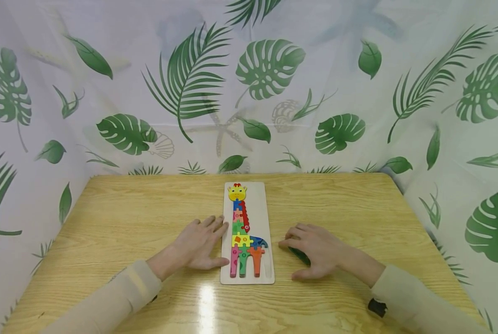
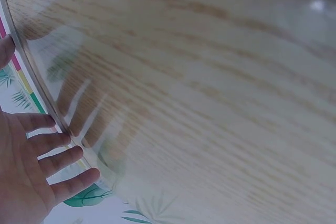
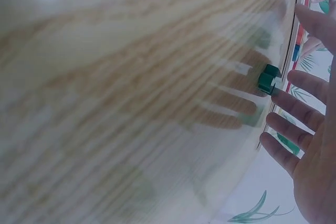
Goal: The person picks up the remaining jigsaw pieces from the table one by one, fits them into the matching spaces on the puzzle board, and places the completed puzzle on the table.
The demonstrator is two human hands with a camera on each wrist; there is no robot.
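A wooden puzzle board point(image 1: 255, 199) lies flat on the table, bearing a giraffe of coloured jigsaw pieces with a yellow head point(image 1: 237, 193). At its lower right a pale leg-shaped recess point(image 1: 268, 266) shows. My left hand point(image 1: 198, 245) lies at the board's left edge, fingers spread and fingertips at the rim. To the right of the board, my right hand point(image 1: 321, 250) reaches over a green puzzle piece point(image 1: 301, 256), partly hidden beneath it. In the right wrist view that green piece point(image 3: 266, 80) sits by the fingertips, and the fingers are extended, not curled round it.
The wooden table point(image 1: 148, 204) has a glossy surface that reflects the hands and a bright light. A white cloth point(image 1: 207, 153) printed with green leaves hangs behind the table and along both sides. A black patch point(image 1: 377, 307) shows by the right sleeve.
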